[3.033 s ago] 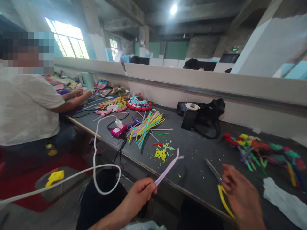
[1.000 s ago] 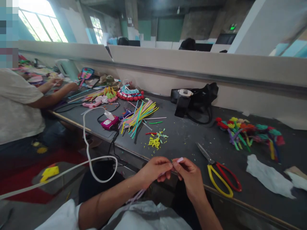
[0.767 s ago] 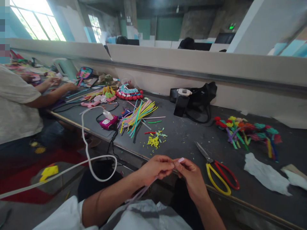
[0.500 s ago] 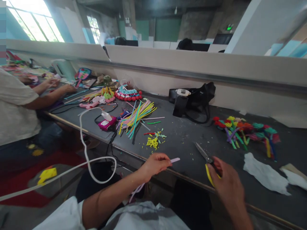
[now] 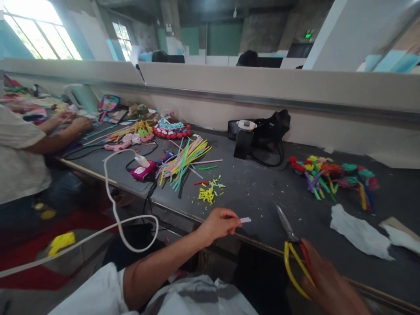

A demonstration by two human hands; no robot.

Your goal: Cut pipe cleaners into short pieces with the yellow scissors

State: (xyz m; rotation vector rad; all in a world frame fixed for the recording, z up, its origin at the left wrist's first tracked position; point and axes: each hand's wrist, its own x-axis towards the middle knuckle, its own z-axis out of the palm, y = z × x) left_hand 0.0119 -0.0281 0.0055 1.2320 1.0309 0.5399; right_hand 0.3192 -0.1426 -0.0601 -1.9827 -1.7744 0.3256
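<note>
My left hand (image 5: 218,224) is pinched shut on a pale purple pipe cleaner (image 5: 244,220), whose short tip sticks out to the right over the front edge of the dark table (image 5: 259,192). My right hand (image 5: 330,286) is at the lower right, closed on the yellow and red handles of a pair of scissors (image 5: 293,249). The blades point up and away from me, lifted just off the table.
Colourful pipe cleaners (image 5: 185,159) and yellow cuttings (image 5: 206,194) lie ahead. A black bag (image 5: 262,135), a finished colourful bundle (image 5: 331,177), white tissue (image 5: 356,232), a pink device (image 5: 142,169) with a white cable (image 5: 114,210). A person in a white shirt (image 5: 19,153) works at the left.
My right hand left the purple pipe cleaner, reached right to the scissors and picked them up. My left hand kept its hold on the pipe cleaner.
</note>
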